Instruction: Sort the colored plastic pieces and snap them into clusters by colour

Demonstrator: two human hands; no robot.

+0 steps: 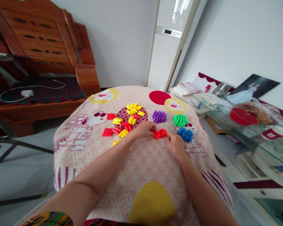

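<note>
Between my two hands is a cluster of small red plastic pegs (162, 133) standing close together on the tablecloth. My left hand (146, 128) is at its left side with the fingers curled against the red pegs at the near left edge. From the right, my right hand (175, 142) touches the cluster with thumb and fingers pinched together. Behind stand a purple bunch (159, 116) and a green bunch (180, 120) of similar pegs. A blue bunch (185, 134) is just right of my right hand. Loose yellow pegs (132, 108) and red pegs (108, 132) lie in small groups to the left.
A patterned cloth (141, 166) covers the round-edged table. To the right, a glass shelf (240, 125) carries a red bowl (244, 116), bags and papers. A wooden bench (40, 47) stands at the far left, and a tall white appliance (166, 53) at the back.
</note>
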